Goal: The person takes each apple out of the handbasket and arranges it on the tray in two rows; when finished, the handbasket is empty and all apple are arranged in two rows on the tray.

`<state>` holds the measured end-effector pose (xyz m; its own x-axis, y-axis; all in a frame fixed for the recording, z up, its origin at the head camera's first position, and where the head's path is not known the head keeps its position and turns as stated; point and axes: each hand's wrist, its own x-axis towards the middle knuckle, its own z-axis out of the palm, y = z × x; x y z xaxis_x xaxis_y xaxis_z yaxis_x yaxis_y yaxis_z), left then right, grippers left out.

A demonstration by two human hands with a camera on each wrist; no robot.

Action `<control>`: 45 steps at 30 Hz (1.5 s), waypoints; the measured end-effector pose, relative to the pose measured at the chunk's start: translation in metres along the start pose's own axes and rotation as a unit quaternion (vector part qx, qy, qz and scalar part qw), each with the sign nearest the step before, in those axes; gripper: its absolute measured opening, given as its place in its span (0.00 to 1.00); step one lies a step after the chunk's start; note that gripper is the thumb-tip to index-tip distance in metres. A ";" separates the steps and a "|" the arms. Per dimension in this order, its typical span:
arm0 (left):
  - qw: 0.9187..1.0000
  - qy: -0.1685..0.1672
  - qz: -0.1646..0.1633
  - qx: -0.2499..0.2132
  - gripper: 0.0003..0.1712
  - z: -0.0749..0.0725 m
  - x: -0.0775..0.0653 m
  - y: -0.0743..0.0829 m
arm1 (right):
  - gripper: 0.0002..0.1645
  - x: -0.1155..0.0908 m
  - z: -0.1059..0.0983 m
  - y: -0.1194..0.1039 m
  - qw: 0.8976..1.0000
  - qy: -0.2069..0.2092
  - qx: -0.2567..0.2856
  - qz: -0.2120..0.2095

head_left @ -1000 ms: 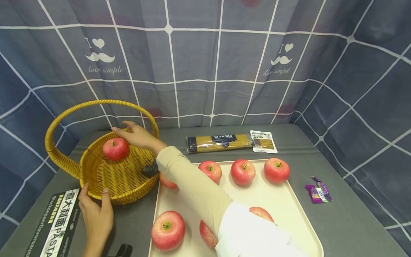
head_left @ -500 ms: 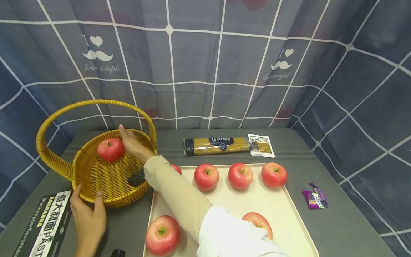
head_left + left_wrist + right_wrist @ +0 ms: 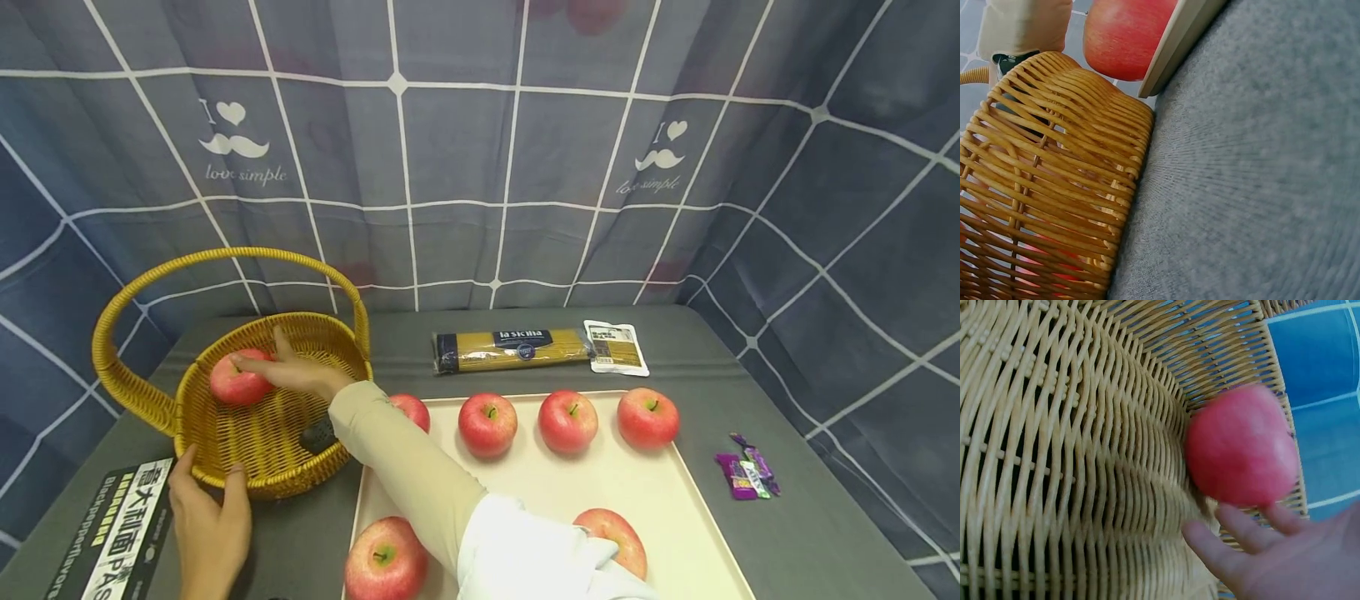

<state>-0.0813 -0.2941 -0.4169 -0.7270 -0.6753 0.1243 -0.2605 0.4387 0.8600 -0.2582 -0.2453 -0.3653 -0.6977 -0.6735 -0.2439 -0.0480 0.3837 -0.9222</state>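
Observation:
A yellow wicker basket [image 3: 300, 479] with a tall handle stands at the left, holding one red apple [image 3: 234, 385] against its left side. Inside the basket, my right hand [image 3: 296, 372] reaches toward that apple with fingers extended. In the right wrist view, the spread fingers of the right hand [image 3: 1272, 550] meet the lower edge of the apple [image 3: 1241, 450]. My left hand [image 3: 210, 525] rests its thumb and fingers against the basket's near wall. The left wrist view shows the basket's woven side [image 3: 1054, 169] close up, with the left fingers out of sight.
Right of the basket lies a cream tray [image 3: 705, 517] with several apples; my right sleeve [image 3: 412, 467] crosses over it. Behind are a spaghetti pack [image 3: 517, 350] and a white sachet [image 3: 617, 348]. Purple candies [image 3: 746, 471] lie right, a black pasta box [image 3: 112, 533] left.
My right hand has moved from the basket's back rim down inside to the apple. The apple has shifted left within the basket. My left hand stays at the near wall.

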 end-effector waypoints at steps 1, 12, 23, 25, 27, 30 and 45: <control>1.000 0.001 0.003 0.000 0.36 0.000 0.000 0.000 | 0.48 -0.001 0.000 0.000 1.000 -0.022 -0.006 -0.003; 1.000 0.002 0.010 -0.009 0.35 0.002 -0.001 -0.001 | 0.46 -0.016 0.010 -0.002 0.949 -0.314 -0.030 0.034; 0.999 0.017 0.029 -0.035 0.35 0.006 0.000 -0.005 | 0.35 -0.032 -0.012 -0.003 0.924 -0.327 -0.192 0.047; 0.999 0.017 0.028 -0.037 0.35 0.006 0.000 -0.005 | 0.33 -0.037 -0.019 -0.004 0.927 -0.317 -0.196 0.052; 0.999 0.016 0.021 -0.035 0.35 0.007 0.001 -0.005 | 0.32 -0.042 -0.027 -0.005 0.931 -0.312 -0.179 0.056; 1.000 0.012 0.005 -0.025 0.35 0.007 0.000 -0.004 | 0.34 -0.056 -0.043 -0.006 0.938 -0.312 -0.143 0.038; 1.000 -0.003 -0.022 0.008 0.36 0.007 0.003 -0.006 | 0.33 -0.202 -0.170 0.002 0.930 -0.247 -0.216 -0.164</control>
<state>-0.0860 -0.2944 -0.4251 -0.7190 -0.6900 0.0836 -0.3014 0.4179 0.8570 -0.2390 -0.0011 -0.2674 -0.1869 -0.9664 -0.1765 -0.5573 0.2523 -0.7911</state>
